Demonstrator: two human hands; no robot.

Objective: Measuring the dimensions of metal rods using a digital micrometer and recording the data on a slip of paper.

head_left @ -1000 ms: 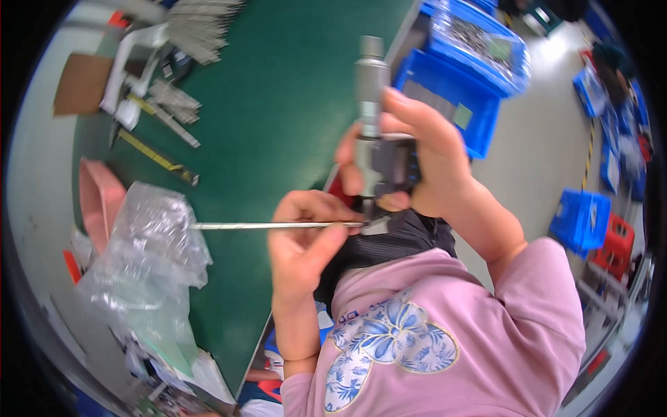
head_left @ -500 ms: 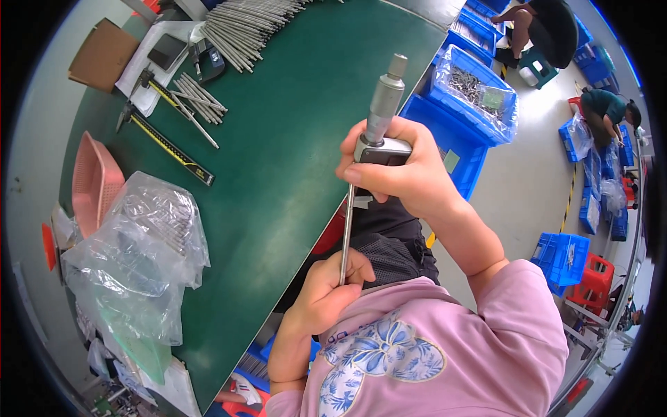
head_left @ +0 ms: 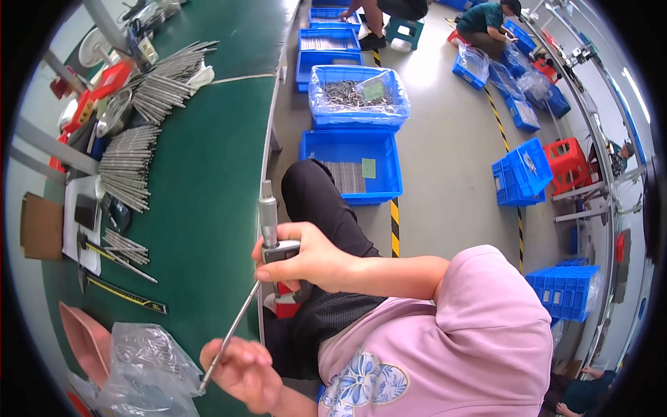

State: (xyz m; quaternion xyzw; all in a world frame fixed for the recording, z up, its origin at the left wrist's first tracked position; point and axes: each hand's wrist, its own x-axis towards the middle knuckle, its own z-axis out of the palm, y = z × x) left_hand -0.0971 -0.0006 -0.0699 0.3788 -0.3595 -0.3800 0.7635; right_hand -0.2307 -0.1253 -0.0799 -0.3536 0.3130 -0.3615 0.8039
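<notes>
My right hand (head_left: 316, 257) is closed around a digital micrometer (head_left: 269, 217), its silver thimble pointing up and away from me. A thin metal rod (head_left: 240, 316) slants from the micrometer down to the left. Its upper end is at the micrometer's measuring gap; my fingers hide whether it touches the faces. Near the rod's lower end, my left hand (head_left: 244, 374) holds it loosely between curled fingers, a little blurred. Both hands are at the edge of the green table (head_left: 208, 181). Beside my left hand lies a clear plastic bag (head_left: 149, 361).
Stacked metal rods (head_left: 128, 167), a small group of rods (head_left: 126, 247), a caliper (head_left: 125, 293) and a pink basket (head_left: 87, 344) are on the table. Right of it stand blue bins (head_left: 389, 163), one with rods. Co-workers (head_left: 486, 28) sit farther off.
My view has swung right, showing more of the floor and bins. My left hand has loosened its closed grip and reached out over the table, tilting the rod left. The right hand keeps the micrometer.
</notes>
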